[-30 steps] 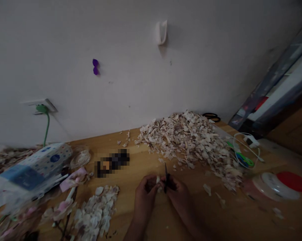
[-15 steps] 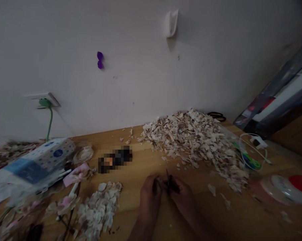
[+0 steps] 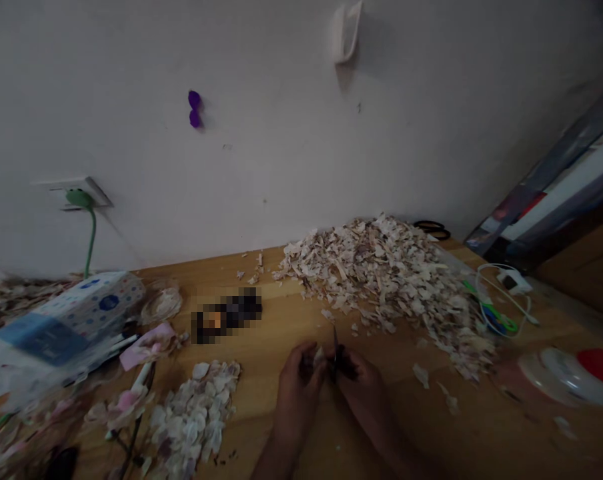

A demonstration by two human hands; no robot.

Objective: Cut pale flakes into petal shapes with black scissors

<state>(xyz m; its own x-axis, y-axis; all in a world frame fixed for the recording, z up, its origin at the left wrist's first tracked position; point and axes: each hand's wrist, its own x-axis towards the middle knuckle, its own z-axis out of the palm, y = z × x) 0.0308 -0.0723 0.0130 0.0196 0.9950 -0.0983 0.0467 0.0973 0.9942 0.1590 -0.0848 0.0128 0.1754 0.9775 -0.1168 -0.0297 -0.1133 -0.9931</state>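
Close together over the wooden table, my two hands work at its front middle. My left hand (image 3: pixel 297 388) is closed, pinching a small pale dried petal (image 3: pixel 319 356) between thumb and fingers. In my right hand (image 3: pixel 364 388) is a pair of dark scissors (image 3: pixel 336 352), the slim blades pointing up and away beside the petal. My fingers hide the handles, and dim light blurs the detail. Left of my hands lies a heap of rounded pale petals (image 3: pixel 197 408). A larger mound of papery scraps (image 3: pixel 376 267) rises beyond my right hand.
Black-handled scissors (image 3: pixel 431 229) lie behind the mound. A white cable (image 3: pixel 527 303) and a red-lidded jar (image 3: pixel 556 377) are at the right. Petal flowers (image 3: pixel 126 401) and a tissue pack (image 3: pixel 109 300) crowd the left. A green plug (image 3: pixel 79 197) sits in the wall socket.
The view has shifted slightly. My left fingers have moved a little, and the petal between them shows more plainly. The scissors stay in my right hand, more upright.
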